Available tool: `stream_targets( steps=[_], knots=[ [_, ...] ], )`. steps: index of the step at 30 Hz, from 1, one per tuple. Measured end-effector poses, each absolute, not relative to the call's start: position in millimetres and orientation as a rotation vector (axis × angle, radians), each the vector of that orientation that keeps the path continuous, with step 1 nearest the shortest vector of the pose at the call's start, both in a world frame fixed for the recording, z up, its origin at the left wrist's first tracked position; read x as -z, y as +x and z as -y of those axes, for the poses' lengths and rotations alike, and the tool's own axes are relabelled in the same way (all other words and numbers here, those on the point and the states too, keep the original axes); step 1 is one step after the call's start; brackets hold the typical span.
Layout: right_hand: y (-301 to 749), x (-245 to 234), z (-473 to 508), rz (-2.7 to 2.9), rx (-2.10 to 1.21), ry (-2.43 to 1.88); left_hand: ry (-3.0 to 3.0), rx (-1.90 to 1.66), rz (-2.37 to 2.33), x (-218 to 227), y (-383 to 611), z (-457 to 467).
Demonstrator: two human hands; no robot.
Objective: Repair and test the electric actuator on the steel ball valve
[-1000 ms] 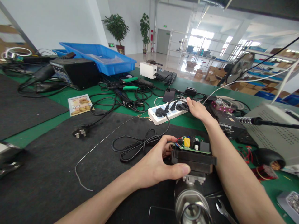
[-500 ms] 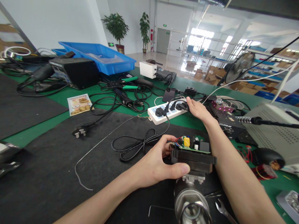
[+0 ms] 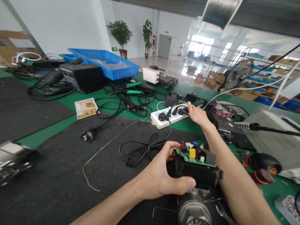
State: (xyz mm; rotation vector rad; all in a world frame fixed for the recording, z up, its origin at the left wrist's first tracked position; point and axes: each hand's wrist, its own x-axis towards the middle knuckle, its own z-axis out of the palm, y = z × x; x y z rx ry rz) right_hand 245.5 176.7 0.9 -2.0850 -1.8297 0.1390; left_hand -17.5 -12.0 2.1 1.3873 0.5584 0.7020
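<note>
Item, near edge of desk (image 3: 47,132): black actuator housing (image 3: 199,175), cover off, green circuit board (image 3: 192,155) exposed on top with yellow component and red leads; mounted over steel valve body (image 3: 193,209), on dark mat (image 3: 58,162)

Left hand (image 3: 161,181): closed around near left side of housing, thumb laid along front edge, fingers curled behind

Right hand (image 3: 198,114): stretched out to white power strip (image 3: 164,120) further back, fingertips closed on black plug (image 3: 183,110) seated at far end of strip; forearm passing just right of housing

Between housing and strip: coiled black cable (image 3: 140,150), one end plugged into strip

Left of cable: thin bare wire (image 3: 110,143) trailing across mat; loose three-pin plug (image 3: 87,135) at mat edge; printed booklet (image 3: 85,107) on green surface

Rear left: black instrument box (image 3: 82,76), blue tray (image 3: 105,62) behind it

Right: soldering handle (image 3: 253,126) lying across grey metal case (image 3: 274,137); desk fan (image 3: 237,73) beyond

Beside valve body, lower right: open-end wrench (image 3: 222,212), partly hidden by forearm
</note>
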Motion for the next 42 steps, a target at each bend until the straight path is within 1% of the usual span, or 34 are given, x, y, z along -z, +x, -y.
stream_targets(
  steps=[2,4,7,9,10,13,17,19,22,24,26,28,31,33,38,42],
  knots=[
    [239.9,-16.0,-165.7,1.841,-0.134,-2.017,1.476,-0.723,-0.575,-4.9,-18.1,17.8],
    [237.0,-40.7,-141.7,1.852,-0.092,-1.916,1.565,-0.731,-0.62,-9.0,-17.6,24.0],
    [236.0,-86.1,-71.9,1.839,-0.006,-1.768,1.695,-0.804,-0.715,-14.1,-13.9,36.4],
    [235.2,-111.3,-9.2,1.865,-0.057,-1.693,1.792,-0.877,-0.772,-14.4,-9.8,47.1],
    [234.7,-120.2,22.8,1.851,-0.176,-1.631,1.841,-0.92,-0.797,-13.3,-7.5,53.1],
    [233.6,-130.2,104.0,1.908,-0.413,-1.626,2.009,-1.109,-0.855,-4.5,-0.6,72.2],
    [234.4,-122.8,161.8,2.049,-0.438,-1.649,2.273,-1.453,-0.776,13.1,5.7,93.0],
    [235.4,-117.7,176.5,2.115,-0.373,-1.653,2.305,-1.545,-0.774,18.9,6.9,97.7],
    [239.3,-108.2,191.0,2.126,-0.177,-1.709,2.286,-1.62,-0.794,20.6,6.8,97.7],
    [244.9,-102.0,196.4,2.099,-0.088,-1.783,2.292,-1.69,-0.668,19.8,6.1,95.4],
    [252.1,-99.5,198.1,2.135,-0.121,-1.826,2.295,-1.736,-0.504,19.8,5.3,93.3],
    [258.5,-102.2,197.0,2.225,-0.239,-1.823,2.295,-1.752,-0.409,21.2,4.7,92.1],
    [263.5,-111.8,192.9,2.322,-0.417,-1.764,2.304,-1.734,-0.392,23.6,3.8,91.1],
    [263.9,-116.9,190.1,2.346,-0.469,-1.724,2.302,-1.713,-0.397,24.3,3.4,90.2],
    [259.4,-120.7,183.4,2.433,-0.334,-1.669,2.287,-1.713,-0.392,25.6,3.5,87.2],
    [249.5,-123.2,177.4,2.467,-0.299,-1.638,2.26,-1.706,-0.391,27.1,4.9,87.6]
  ],
)
